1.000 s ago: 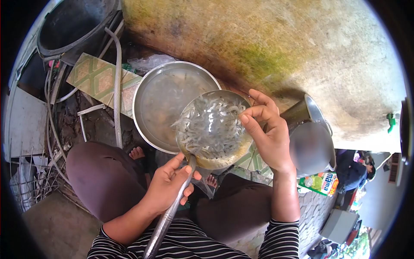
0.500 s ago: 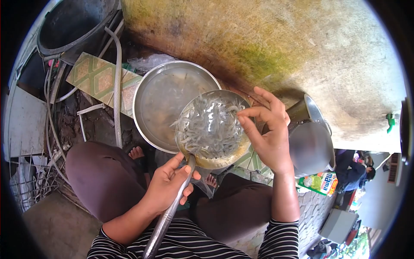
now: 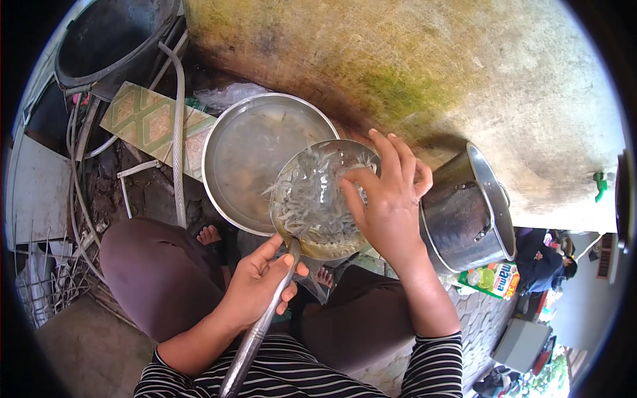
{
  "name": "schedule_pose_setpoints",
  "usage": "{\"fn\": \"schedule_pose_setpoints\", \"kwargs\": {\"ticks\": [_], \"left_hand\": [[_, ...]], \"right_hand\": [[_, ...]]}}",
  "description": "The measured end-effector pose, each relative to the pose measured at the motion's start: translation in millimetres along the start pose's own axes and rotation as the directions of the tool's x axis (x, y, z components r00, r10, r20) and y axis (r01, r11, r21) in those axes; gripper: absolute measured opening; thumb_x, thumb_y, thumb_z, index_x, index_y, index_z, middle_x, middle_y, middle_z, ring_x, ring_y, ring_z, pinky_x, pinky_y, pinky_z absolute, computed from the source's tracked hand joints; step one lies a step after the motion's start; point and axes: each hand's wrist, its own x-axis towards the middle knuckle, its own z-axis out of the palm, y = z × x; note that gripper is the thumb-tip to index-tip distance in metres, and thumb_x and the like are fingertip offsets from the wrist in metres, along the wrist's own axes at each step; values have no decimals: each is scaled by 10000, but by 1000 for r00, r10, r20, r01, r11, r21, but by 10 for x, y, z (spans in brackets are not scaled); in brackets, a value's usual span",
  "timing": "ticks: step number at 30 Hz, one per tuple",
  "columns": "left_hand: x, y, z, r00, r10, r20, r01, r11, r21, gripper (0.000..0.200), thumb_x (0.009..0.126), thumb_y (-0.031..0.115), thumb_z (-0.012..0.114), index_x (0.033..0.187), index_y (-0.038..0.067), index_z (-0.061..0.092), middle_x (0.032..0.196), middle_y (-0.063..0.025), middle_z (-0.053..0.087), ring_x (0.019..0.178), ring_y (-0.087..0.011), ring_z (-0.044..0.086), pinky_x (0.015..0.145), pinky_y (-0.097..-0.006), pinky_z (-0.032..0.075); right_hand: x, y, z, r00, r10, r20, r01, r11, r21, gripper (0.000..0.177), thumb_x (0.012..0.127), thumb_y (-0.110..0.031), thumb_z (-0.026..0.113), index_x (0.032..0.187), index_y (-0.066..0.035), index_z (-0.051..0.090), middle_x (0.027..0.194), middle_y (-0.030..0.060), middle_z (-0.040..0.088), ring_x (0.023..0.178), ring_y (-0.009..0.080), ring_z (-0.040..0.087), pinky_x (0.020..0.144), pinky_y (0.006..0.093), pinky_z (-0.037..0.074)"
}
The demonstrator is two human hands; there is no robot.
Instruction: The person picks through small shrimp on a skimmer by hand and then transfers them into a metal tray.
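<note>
Grubby, mossy-looking wall (image 3: 424, 79) across the top of the frame. Ladle (image 3: 328, 251) full of little shrimp (image 3: 307, 209) sits dead centre, overlapping the metal basin (image 3: 213, 156). Left hand (image 3: 255, 288) has its handle (image 3: 255, 345) wrapped; right hand (image 3: 393, 205) is over the shrimp, thumb and index curled close, can't tell if they're pinching any.

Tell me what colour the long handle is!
Silvery: the handle shows best in the head view.
</note>
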Motion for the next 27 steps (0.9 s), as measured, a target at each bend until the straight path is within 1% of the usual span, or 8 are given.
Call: {"fn": "schedule_pose_setpoints", "kwargs": {"ticks": [4,6,10,16,18,22,25,27], "left_hand": [[0,9,0,1000,-1,-1,1,1000,8,477,921,145,430,1343,38,235,865,-105,551,521,-85,467,384,-199,405],[2,-2,0,1000,0,-1,0,1000,3,474,920,145,429,1343,40,239,863,-103,550,520,-83,466,385,-197,406],[-7,3,21,1000,-6,2,6,1000,11,468,920,145,428,1342,48,251,858,-98,548,520,-78,465,387,-194,408],[-9,3,22,1000,-9,11,9,1000,6,471,919,145,429,1344,50,249,860,-97,548,523,-74,467,391,-192,410],[-10,-1,23,1000,-7,4,7,1000,8,473,919,144,428,1344,47,245,861,-98,548,524,-75,468,392,-191,410],[-2,-4,13,1000,-6,9,6,1000,10,480,919,141,427,1346,38,234,860,-100,549,527,-75,469,393,-190,410],[2,-9,7,1000,-4,4,3,1000,15,479,919,136,424,1345,33,233,860,-102,550,526,-76,468,392,-190,410],[6,-9,5,1000,-2,4,2,1000,15,479,919,135,424,1345,32,232,861,-103,550,526,-76,468,392,-191,410]], "right_hand": [[10,-11,-10,1000,17,-9,-18,999,-26,125,720,-194,639,821,-122,630,1225,129,441,1155,278,371,920,425,194],[24,-13,20,996,19,-82,-18,1000,20,129,724,-195,638,831,-123,630,1229,130,437,1161,279,367,917,428,195],[21,-16,70,997,25,-78,-22,999,39,134,726,-196,641,834,-118,629,1231,131,435,1164,279,365,913,427,198],[25,1,117,994,28,-102,-22,998,57,102,715,-174,652,798,-120,629,1221,129,444,1158,285,373,907,429,203],[36,-4,74,992,56,-109,-48,996,81,81,704,-159,659,775,-133,629,1211,126,453,1150,288,383,896,427,208],[48,15,5,989,84,-118,-72,993,98,88,693,-151,665,775,-147,634,1206,125,461,1139,289,395,883,418,215],[38,45,-50,990,119,-75,-106,982,156,106,691,-154,677,791,-161,644,1196,129,472,1128,279,409,874,400,224],[33,67,-75,979,201,24,-195,907,372,121,694,-158,687,810,-162,652,1193,130,482,1120,258,424,887,376,228]]}}
